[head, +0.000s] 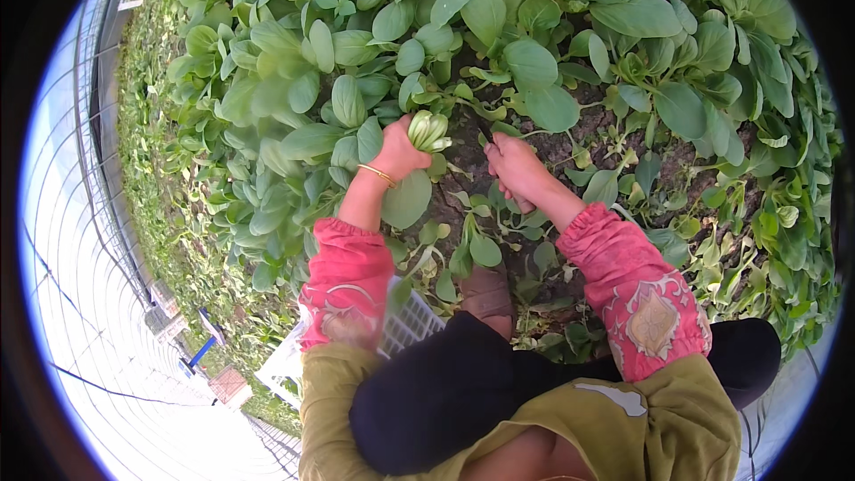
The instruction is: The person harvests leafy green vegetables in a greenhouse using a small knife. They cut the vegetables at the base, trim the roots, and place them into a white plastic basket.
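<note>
My left hand is closed around a leafy green plant, its pale cut stem ends pointing towards the right. A gold-coloured bangle circles that wrist. Just right of it, over bare soil, my right hand grips the handle of a knife, whose dark, thin blade points up and left towards the plants' bases. Leaves hide part of the blade. Pink patterned sleeve covers are on both forearms. Broad-leaved greens stand densely in front of both hands.
A white plastic crate stands beside my knee, at the lower left. My shoe rests on the soil between the arms. Small plants and loose, yellowing leaves lie at the right. Another crate and a greenhouse frame show farther left.
</note>
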{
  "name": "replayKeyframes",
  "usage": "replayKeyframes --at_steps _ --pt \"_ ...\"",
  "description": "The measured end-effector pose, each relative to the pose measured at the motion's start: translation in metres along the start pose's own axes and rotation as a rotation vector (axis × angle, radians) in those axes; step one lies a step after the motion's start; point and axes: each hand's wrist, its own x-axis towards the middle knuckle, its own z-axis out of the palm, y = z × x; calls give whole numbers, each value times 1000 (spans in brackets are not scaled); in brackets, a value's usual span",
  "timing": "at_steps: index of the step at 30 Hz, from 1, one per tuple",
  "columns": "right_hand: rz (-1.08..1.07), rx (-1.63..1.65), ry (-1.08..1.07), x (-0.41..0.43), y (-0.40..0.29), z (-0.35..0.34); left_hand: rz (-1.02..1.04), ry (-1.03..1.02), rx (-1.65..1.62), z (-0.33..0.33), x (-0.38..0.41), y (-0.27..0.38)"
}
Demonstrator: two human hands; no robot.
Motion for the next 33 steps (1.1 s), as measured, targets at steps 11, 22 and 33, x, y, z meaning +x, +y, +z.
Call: replayKeyframes --at_steps 11,22,33 --pt "123 -152 10 48 -16 23 -63 -54 -1 -11 2 6" --pt "-329 383 60 -63 -11 -45 -49 -569 -1091 -25 -67 53" --pt "-610 -131 144 -87 -69 -66 -68 -611 -1249 -6 -83 80"
